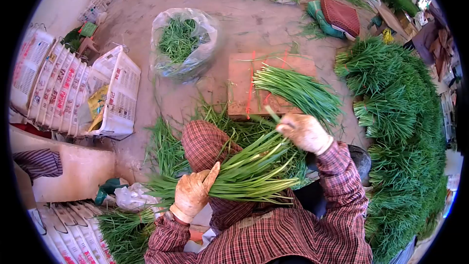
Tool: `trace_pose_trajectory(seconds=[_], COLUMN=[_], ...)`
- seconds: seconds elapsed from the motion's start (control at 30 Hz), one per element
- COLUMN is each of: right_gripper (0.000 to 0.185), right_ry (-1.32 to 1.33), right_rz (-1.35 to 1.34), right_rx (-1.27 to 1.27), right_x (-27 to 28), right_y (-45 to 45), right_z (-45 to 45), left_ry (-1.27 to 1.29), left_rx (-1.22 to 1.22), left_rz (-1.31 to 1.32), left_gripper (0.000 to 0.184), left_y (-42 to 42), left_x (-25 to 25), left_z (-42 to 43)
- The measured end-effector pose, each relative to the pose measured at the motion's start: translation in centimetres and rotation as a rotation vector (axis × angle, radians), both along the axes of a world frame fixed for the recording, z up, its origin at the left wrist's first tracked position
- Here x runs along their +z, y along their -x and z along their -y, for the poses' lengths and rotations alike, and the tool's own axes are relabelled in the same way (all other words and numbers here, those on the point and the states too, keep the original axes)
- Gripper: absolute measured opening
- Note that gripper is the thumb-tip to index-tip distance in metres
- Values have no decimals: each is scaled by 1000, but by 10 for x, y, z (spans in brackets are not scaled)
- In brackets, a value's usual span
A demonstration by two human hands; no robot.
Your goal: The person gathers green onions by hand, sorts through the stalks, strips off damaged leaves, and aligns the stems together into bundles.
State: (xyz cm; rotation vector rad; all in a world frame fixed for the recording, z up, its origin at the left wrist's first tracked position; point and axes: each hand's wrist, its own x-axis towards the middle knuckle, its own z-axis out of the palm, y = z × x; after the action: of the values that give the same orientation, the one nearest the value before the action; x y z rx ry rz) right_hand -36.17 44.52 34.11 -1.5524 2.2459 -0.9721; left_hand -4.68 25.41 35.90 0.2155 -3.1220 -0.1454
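My left hand (pixel 191 193), in a stained pale glove, is wrapped round a loose bunch of garlic chives (pixel 244 176) over my lap, thumb on top. The pale stem ends fan out to the right. My right hand (pixel 304 131), gloved too, is closed in a pinch just above these ends, with a slightly blurred chive stalk (pixel 271 113) poking out of its fingers. Beyond it, a sorted pile of garlic chives (pixel 295 88) lies across a wooden board (pixel 240 83). Red ties (pixel 251 85) run over the board at the pile's left end.
Loose chives (pixel 166 146) litter the floor round my knee. Ahead stands a clear plastic bag (pixel 210 29) of greens. Tied chive bundles (pixel 400 132) are stacked along the right. White crates (pixel 128 95) stand at the left. A red cushion (pixel 340 15) lies farther off; another person's clothing (pixel 430 44) shows far right.
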Motion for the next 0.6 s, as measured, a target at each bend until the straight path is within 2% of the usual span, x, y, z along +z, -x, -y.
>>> trace_pose_trajectory(seconds=[0.1, 0.17, 0.2, 0.23, 0.27, 0.3, 0.33, 0.4, 0.43, 0.53, 0.6], right_gripper=[23, 28, 28, 32, 38, 42, 46, 44, 44, 44, 38], right_ry=[-168, -347, -349, -690, -1028, -966, -906, -415, -152, -73, -44], right_rz=[90, 101, 100, 35, -33, 11, 56, 62, 17, 253, 178], right_rx=[-228, -306, -308, -225, -135, -139, -141, -265, -225, -13, 129], right_x=[-18, -54, -83, -113, -114, -112, -84, -44, -35, 20, 6], right_y=[28, 42, 44, 44, 37, 32, 17, -1, -4, -16, -22], right_z=[-49, -86, -103, -119, -121, -128, -121, -92, -77, -37, -24], left_ry=[17, 15, 15, 46, 45, 46, 44, 59, 41, 41, 50], left_rx=[54, 76, 102, 112, 108, 110, 114, 97, 87, 62, 61], left_rz=[19, 25, 32, 22, 21, 16, 14, 10, 21, 11, -3], left_gripper=[81, 81, 81, 81, 81, 81, 80, 80, 80, 81, 82], left_y=[-11, -15, -17, -19, -21, -20, -20, -18, -17, -13, -14], left_x=[-5, -3, -4, -5, -5, -5, -4, -3, -4, -2, 0], left_z=[6, 9, 11, 11, 12, 13, 11, 8, 8, 6, 3])
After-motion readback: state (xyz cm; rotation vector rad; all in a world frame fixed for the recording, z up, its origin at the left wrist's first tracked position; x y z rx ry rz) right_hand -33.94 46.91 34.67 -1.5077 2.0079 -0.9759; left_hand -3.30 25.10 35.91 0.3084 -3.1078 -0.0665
